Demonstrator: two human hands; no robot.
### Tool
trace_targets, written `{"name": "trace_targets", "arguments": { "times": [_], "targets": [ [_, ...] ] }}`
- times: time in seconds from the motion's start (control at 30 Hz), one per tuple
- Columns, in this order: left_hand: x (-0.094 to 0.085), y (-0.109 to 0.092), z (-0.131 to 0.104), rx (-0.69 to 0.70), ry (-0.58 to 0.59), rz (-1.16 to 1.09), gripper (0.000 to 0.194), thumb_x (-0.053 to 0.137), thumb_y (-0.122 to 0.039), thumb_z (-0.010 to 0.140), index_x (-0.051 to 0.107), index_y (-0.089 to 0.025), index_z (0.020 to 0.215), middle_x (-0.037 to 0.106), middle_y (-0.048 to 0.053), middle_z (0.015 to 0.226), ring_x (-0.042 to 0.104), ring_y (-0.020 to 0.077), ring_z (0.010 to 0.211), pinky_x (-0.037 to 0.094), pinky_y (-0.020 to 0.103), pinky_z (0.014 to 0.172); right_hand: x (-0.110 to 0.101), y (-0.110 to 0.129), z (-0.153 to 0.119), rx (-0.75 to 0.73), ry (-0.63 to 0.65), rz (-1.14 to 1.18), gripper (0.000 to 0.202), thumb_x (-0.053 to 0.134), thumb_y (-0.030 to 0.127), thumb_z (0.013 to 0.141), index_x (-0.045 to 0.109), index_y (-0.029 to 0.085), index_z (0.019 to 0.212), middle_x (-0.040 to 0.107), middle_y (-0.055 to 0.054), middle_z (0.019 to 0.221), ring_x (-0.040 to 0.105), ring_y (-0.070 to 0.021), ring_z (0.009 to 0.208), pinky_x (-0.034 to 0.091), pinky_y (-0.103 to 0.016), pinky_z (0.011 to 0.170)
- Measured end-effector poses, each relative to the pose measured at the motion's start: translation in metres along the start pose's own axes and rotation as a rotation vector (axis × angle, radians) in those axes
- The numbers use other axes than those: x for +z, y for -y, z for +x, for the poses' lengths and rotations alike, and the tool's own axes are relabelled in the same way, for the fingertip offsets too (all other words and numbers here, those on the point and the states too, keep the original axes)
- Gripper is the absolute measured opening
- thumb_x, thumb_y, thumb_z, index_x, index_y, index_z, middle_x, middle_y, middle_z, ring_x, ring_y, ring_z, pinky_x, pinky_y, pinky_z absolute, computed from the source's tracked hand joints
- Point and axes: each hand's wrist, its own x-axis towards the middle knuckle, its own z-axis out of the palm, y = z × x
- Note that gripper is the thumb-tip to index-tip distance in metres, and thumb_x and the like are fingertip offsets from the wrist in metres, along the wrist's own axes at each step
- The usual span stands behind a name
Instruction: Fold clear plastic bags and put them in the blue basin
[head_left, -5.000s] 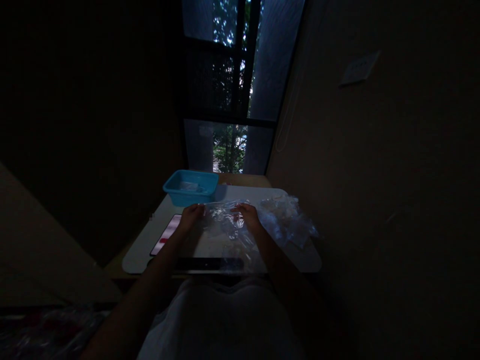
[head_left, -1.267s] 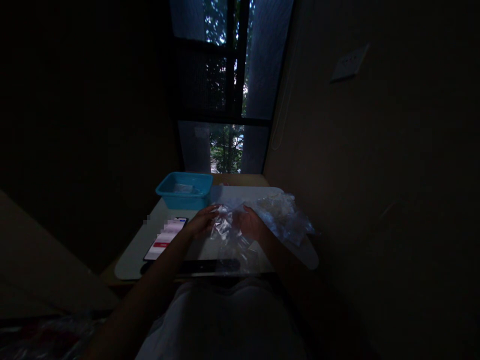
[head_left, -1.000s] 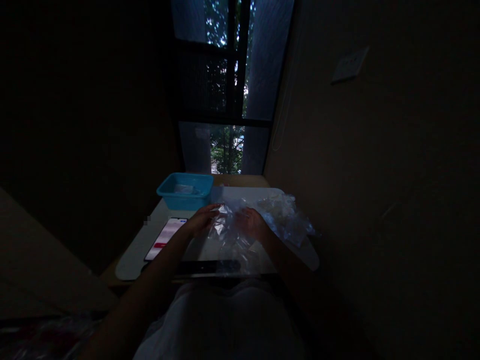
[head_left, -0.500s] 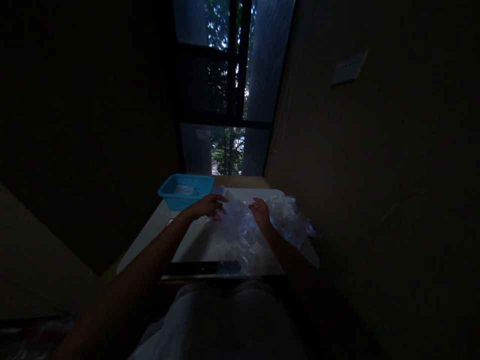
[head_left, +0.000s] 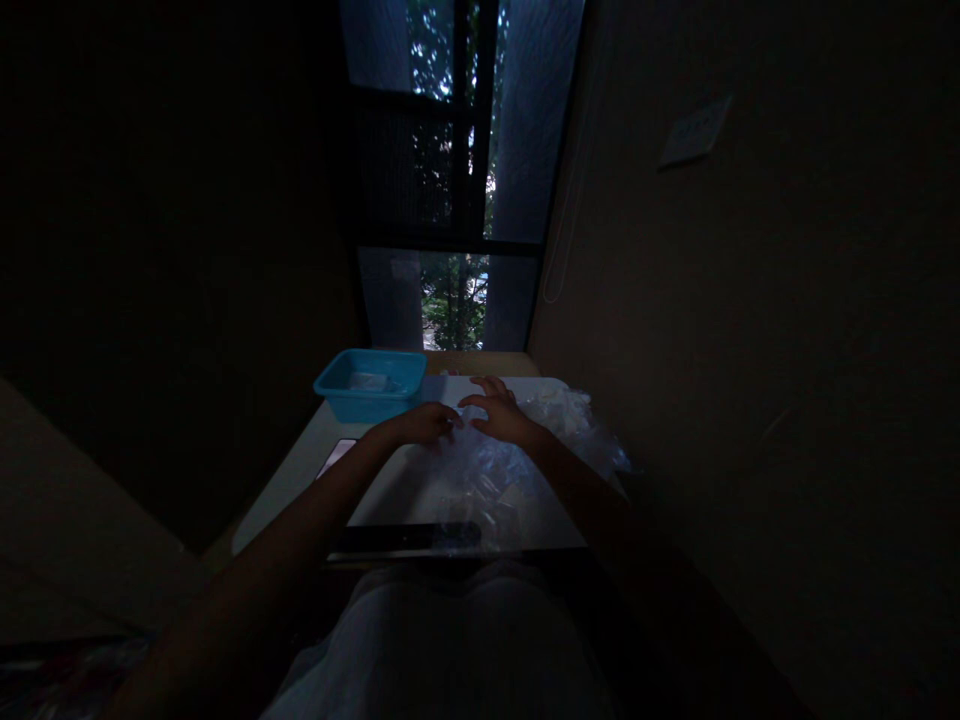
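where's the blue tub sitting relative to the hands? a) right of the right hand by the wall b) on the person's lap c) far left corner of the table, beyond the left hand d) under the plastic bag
c: the blue tub stands at the table's far left corner, just beyond the left hand, while the right hand rests on the clear plastic bag.

Your hands, side by side

Your left hand (head_left: 426,424) lay palm down, your right hand (head_left: 496,413) beside it, fingers spread.
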Motion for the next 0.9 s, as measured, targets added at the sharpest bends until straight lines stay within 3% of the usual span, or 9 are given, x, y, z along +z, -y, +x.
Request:
{"name": "trace_targets", "arguments": {
  "times": [0.13,0.27,0.37,0.47,0.6,0.73,0.9],
  "targets": [
    [-0.008,0.0,0.002,-0.019,-0.024,0.05,0.019,0.056,-0.004,0.057,0.065,-0.014,0.071,0.063,0.002,0.051,0.049,0.009,0.035,0.033,0.017,0.035,-0.006,-0.002,0.006,0.014,0.016,0.045,0.007,0.059,0.022,0.067,0.064,0.023,0.071,0.054,-0.005,0.107,0.039,-0.0245,0.107,0.027,-0.045,0.086],
    [-0.02,0.003,0.0,-0.002,-0.092,0.068,0.004,0.06,-0.01,0.057,0.061,-0.013,0.056,0.06,0.002,0.047,0.05,0.0099,0.037,0.034,0.017,0.037,-0.009,-0.012,0.006,0.092,-0.008,0.197,0.005,0.058,0.02,0.066,0.063,0.021,0.066,0.062,-0.003,0.085,0.052,-0.0197,0.087,0.033,-0.038,0.082],
    [-0.026,0.004,-0.004,0.031,-0.169,0.065,0.006,0.061,-0.013,0.059,0.06,-0.013,0.053,0.059,0.002,0.046,0.051,0.0102,0.039,0.035,0.018,0.039,-0.009,-0.02,0.002,0.137,-0.004,0.299,0.008,0.055,0.02,0.067,0.063,0.02,0.064,0.062,-0.002,0.073,0.056,-0.0173,0.075,0.038,-0.033,0.075],
    [-0.027,0.002,-0.007,0.086,-0.235,0.055,0.007,0.06,-0.013,0.06,0.061,-0.012,0.053,0.059,0.003,0.047,0.052,0.0101,0.041,0.035,0.018,0.04,-0.007,-0.022,0.0,0.165,-0.017,0.332,0.006,0.058,0.021,0.063,0.063,0.021,0.065,0.063,-0.001,0.071,0.057,-0.0178,0.073,0.04,-0.032,0.074],
    [-0.023,-0.006,-0.007,0.092,-0.215,0.09,0.008,0.059,-0.011,0.061,0.062,-0.013,0.054,0.06,0.003,0.049,0.052,0.0104,0.042,0.035,0.018,0.041,-0.007,-0.012,0.001,0.152,-0.075,0.308,0.013,0.061,0.024,0.062,0.065,0.024,0.075,0.065,-0.001,0.079,0.058,-0.0188,0.079,0.036,-0.035,0.081],
    [-0.02,-0.012,-0.006,0.125,-0.191,0.115,0.01,0.058,-0.008,0.061,0.061,-0.012,0.052,0.059,0.002,0.046,0.051,0.0097,0.04,0.035,0.018,0.042,-0.011,0.0,0.006,0.093,-0.034,0.262,0.013,0.053,0.019,0.068,0.065,0.022,0.067,0.065,-0.001,0.071,0.059,-0.0168,0.073,0.038,-0.031,0.076],
    [-0.021,-0.017,-0.011,0.103,-0.279,0.101,0.01,0.056,-0.012,0.063,0.061,-0.012,0.055,0.059,0.003,0.048,0.052,0.0108,0.041,0.036,0.02,0.043,-0.017,0.0,0.007,0.088,-0.024,0.232,0.014,0.052,0.017,0.068,0.064,0.021,0.064,0.065,-0.001,0.069,0.057,-0.0164,0.07,0.038,-0.03,0.073]
  ]
}}
